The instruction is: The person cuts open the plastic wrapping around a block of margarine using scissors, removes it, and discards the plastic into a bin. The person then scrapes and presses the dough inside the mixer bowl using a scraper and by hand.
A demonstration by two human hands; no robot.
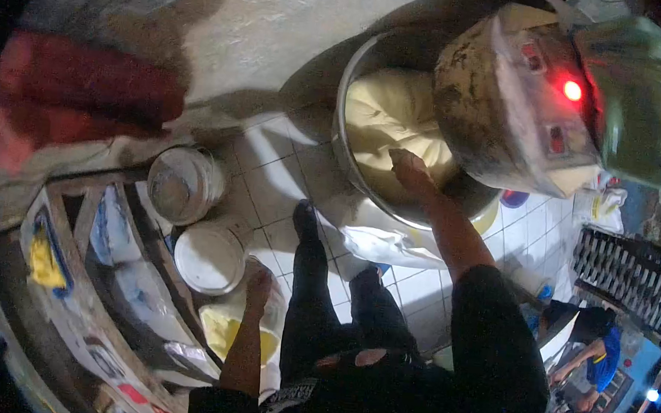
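Observation:
A large metal bowl (340, 133) holds a mass of pale yellow dough (390, 105). My right hand (411, 170) reaches into the bowl and touches the dough, its fingers bent together; whether it pinches some dough is too small to tell. Low on the left, my left hand (258, 279) hangs beside a white-topped bucket (210, 257), above a container with yellow contents (239, 338). The fingers of my left hand are blurred, so their pose does not show clearly.
Over the bowl's right side hangs the machine head (513, 97) with a red light. Another bucket (183, 186) and a wooden rack (75, 294) are on the left. A co-worker in blue (604, 360) is at the lower right, near a dark slatted crate (624, 268).

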